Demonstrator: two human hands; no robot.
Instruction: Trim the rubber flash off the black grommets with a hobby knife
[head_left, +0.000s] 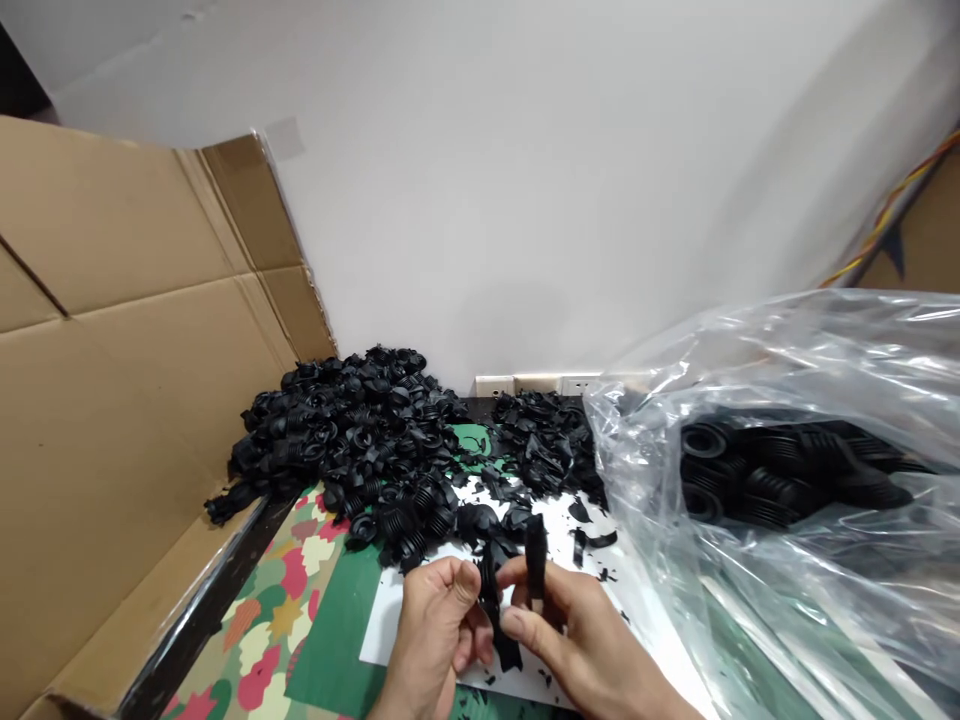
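My left hand (433, 625) and my right hand (577, 640) meet at the bottom centre, both closed in a pinch on one small black rubber part (495, 600) with thin flash hanging from it. A black strip (535, 560) stands up from my right fingers. Just beyond lies a large pile of ribbed black rubber parts (360, 450). A smaller heap of black trimmings (544, 440) sits to its right. Both piles rest on a white sheet (390, 620) over a patterned green table cover (292, 630).
A big open cardboard box (127, 400) lines the left side. A clear plastic bag (787, 420) holding more black ribbed parts (780, 470) fills the right. A white wall stands behind, with a white socket strip (536, 384) at its foot.
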